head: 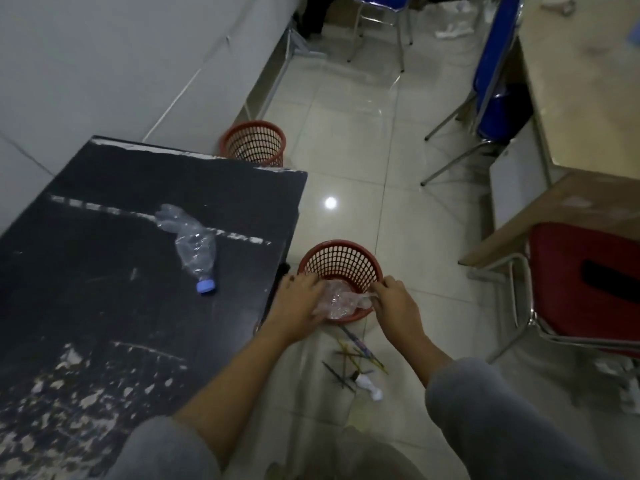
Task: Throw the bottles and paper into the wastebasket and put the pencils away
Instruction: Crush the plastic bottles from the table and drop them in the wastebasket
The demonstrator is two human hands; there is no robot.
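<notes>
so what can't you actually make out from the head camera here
- Floor of the near red mesh wastebasket: covered by the crumpled clear plastic bottle and both hands.
- Left hand and right hand: their fingers curl around the plastic, so the exact grip is unclear.
- Scattered thin pencils on the floor: too small and dim to count.
- Far red mesh wastebasket: its base is cut off by the black table.

A worn black table [104, 306] with flaking white patches stood at the left against a pale wall [104, 64]. Across the glossy tiled floor [346, 133], a red chair [585, 289] sat at the right beside a wooden desk [585, 98], and two blue chairs [498, 50] with metal legs stood farther back
</notes>
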